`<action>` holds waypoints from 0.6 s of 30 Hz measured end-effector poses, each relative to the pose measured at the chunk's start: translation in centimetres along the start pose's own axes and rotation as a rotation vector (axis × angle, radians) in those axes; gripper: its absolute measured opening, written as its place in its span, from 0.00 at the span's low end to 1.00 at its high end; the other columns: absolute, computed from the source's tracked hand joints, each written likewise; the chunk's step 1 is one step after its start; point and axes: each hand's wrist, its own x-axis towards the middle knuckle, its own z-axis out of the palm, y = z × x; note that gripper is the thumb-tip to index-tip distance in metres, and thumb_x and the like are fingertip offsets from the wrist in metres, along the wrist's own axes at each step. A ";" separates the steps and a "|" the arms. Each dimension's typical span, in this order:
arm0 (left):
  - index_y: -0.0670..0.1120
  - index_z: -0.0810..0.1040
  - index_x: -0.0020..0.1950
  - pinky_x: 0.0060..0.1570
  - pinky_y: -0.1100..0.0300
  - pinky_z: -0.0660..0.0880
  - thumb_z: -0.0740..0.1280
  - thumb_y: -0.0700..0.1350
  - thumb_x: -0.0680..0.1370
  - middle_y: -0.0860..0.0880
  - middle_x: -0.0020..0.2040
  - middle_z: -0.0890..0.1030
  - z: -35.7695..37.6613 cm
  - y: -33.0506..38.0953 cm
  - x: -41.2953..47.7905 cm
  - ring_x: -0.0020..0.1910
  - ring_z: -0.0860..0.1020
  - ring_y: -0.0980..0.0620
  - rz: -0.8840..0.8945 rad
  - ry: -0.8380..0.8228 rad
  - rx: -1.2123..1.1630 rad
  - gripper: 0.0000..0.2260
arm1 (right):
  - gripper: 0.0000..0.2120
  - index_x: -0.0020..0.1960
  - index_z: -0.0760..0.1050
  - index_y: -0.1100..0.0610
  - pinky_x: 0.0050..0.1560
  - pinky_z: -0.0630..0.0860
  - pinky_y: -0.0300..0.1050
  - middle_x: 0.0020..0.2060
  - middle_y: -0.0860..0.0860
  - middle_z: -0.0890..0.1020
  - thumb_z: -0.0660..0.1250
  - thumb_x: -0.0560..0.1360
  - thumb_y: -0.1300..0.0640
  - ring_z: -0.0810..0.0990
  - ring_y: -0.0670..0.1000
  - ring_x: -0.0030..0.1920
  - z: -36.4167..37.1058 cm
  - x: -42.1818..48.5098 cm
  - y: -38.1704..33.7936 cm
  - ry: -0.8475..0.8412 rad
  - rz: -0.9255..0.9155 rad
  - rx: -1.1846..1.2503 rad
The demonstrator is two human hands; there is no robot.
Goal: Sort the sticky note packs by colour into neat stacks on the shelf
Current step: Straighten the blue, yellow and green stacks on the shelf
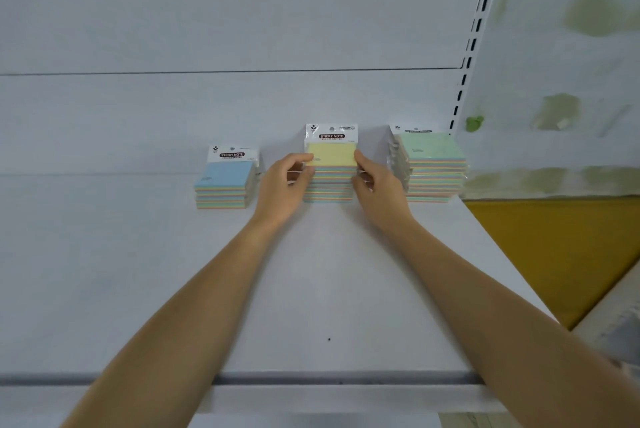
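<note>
Where hands (330, 178) grip: square glossy packs (331, 164).

"STICKY NOTE" stood in white letters on a dark oval on the header card of the yellow-topped pack (331, 154), the top of the middle stack near the shelf's (311, 289) back edge; the same words showed on the header of the blue-topped pack (227, 173) towards the left; the green-topped pack's (431, 147) header near the right edge bore a dark band too foreshortened to read; smaller print on all was illegible
</note>
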 end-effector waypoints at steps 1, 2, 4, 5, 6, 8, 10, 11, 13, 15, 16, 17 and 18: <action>0.40 0.78 0.57 0.40 0.83 0.67 0.64 0.38 0.77 0.47 0.50 0.79 0.0 0.0 0.0 0.42 0.75 0.57 -0.004 -0.003 -0.010 0.10 | 0.20 0.70 0.65 0.58 0.49 0.61 0.28 0.60 0.59 0.76 0.58 0.78 0.64 0.76 0.55 0.60 -0.1 0.0 0.0 0.008 -0.003 -0.003; 0.40 0.78 0.57 0.40 0.82 0.67 0.64 0.38 0.77 0.48 0.49 0.78 -0.1 0.1 0.0 0.41 0.75 0.60 -0.012 -0.006 -0.019 0.10 | 0.20 0.69 0.66 0.58 0.48 0.61 0.27 0.60 0.59 0.76 0.58 0.78 0.63 0.76 0.55 0.59 -0.1 0.0 0.0 0.015 -0.002 0.002; 0.42 0.77 0.59 0.39 0.81 0.68 0.65 0.40 0.77 0.49 0.47 0.76 -0.1 0.1 0.1 0.39 0.74 0.64 -0.041 -0.014 -0.039 0.11 | 0.19 0.68 0.67 0.59 0.47 0.62 0.28 0.59 0.59 0.77 0.58 0.78 0.62 0.77 0.54 0.58 0.0 0.2 -0.1 0.023 0.019 0.030; 0.42 0.76 0.60 0.38 0.81 0.68 0.65 0.41 0.76 0.49 0.47 0.76 -0.2 0.1 0.2 0.39 0.73 0.64 -0.066 -0.016 -0.057 0.12 | 0.18 0.68 0.68 0.59 0.47 0.62 0.28 0.59 0.59 0.77 0.59 0.78 0.62 0.77 0.54 0.58 0.1 0.3 -0.1 0.026 0.031 0.045; 0.43 0.74 0.61 0.38 0.80 0.68 0.66 0.42 0.76 0.50 0.46 0.75 -0.2 0.1 0.2 0.39 0.73 0.64 -0.100 -0.014 -0.078 0.14 | 0.19 0.68 0.68 0.58 0.47 0.63 0.28 0.59 0.59 0.77 0.59 0.78 0.61 0.77 0.53 0.58 0.1 0.3 -0.1 0.026 0.039 0.051; 0.44 0.72 0.64 0.41 0.77 0.69 0.68 0.45 0.75 0.50 0.47 0.75 -0.3 0.1 0.1 0.41 0.75 0.61 -0.174 -0.015 -0.120 0.18 | 0.20 0.69 0.67 0.56 0.48 0.63 0.27 0.60 0.58 0.76 0.61 0.77 0.61 0.77 0.52 0.58 0.1 0.2 -0.1 0.012 0.041 0.036; 0.45 0.71 0.65 0.48 0.68 0.71 0.70 0.44 0.73 0.51 0.50 0.75 -0.2 0.2 0.0 0.46 0.75 0.56 -0.208 -0.037 -0.121 0.22 | 0.22 0.70 0.65 0.55 0.50 0.62 0.28 0.60 0.57 0.76 0.62 0.76 0.62 0.75 0.50 0.54 0.0 0.1 -0.1 -0.012 0.025 -0.009; 0.44 0.71 0.65 0.50 0.65 0.70 0.71 0.43 0.72 0.51 0.51 0.75 -0.2 0.2 -0.1 0.48 0.75 0.55 -0.206 -0.052 -0.103 0.22 | 0.23 0.71 0.64 0.55 0.52 0.63 0.29 0.60 0.57 0.76 0.61 0.77 0.62 0.75 0.48 0.53 -0.1 0.0 -0.1 -0.025 0.019 -0.025; 0.42 0.71 0.65 0.49 0.65 0.70 0.70 0.40 0.72 0.50 0.51 0.76 -0.1 0.2 -0.1 0.48 0.76 0.54 -0.183 -0.071 -0.072 0.21 | 0.23 0.71 0.63 0.55 0.55 0.65 0.33 0.60 0.56 0.76 0.61 0.77 0.62 0.76 0.49 0.55 -0.1 0.0 -0.1 -0.038 0.025 -0.017; 0.41 0.72 0.64 0.44 0.67 0.72 0.70 0.39 0.72 0.47 0.52 0.77 -0.1 0.0 -0.1 0.47 0.76 0.53 -0.166 -0.064 -0.066 0.20 | 0.23 0.71 0.63 0.55 0.53 0.66 0.32 0.58 0.53 0.77 0.60 0.77 0.63 0.77 0.49 0.54 -0.1 0.0 -0.3 -0.035 0.028 0.010; 0.40 0.72 0.63 0.44 0.69 0.71 0.70 0.38 0.72 0.45 0.53 0.78 -0.1 -0.1 0.0 0.47 0.76 0.52 -0.166 -0.052 -0.071 0.20 | 0.24 0.71 0.62 0.56 0.52 0.66 0.31 0.55 0.51 0.76 0.60 0.76 0.64 0.76 0.47 0.52 0.0 0.0 -0.4 -0.032 0.031 0.026; 0.40 0.73 0.63 0.45 0.70 0.71 0.70 0.38 0.72 0.44 0.55 0.79 -0.1 -0.2 0.0 0.47 0.76 0.52 -0.173 -0.039 -0.078 0.20 | 0.25 0.71 0.61 0.56 0.52 0.66 0.33 0.53 0.49 0.74 0.61 0.76 0.64 0.74 0.46 0.51 0.0 -0.1 -0.6 -0.033 0.045 0.037; 0.40 0.73 0.62 0.46 0.68 0.72 0.70 0.38 0.72 0.42 0.56 0.80 -0.1 -0.2 0.0 0.47 0.76 0.52 -0.183 -0.028 -0.085 0.19 | 0.26 0.71 0.60 0.57 0.53 0.67 0.36 0.54 0.49 0.73 0.61 0.75 0.64 0.74 0.46 0.52 0.1 -0.1 -0.7 -0.043 0.057 0.040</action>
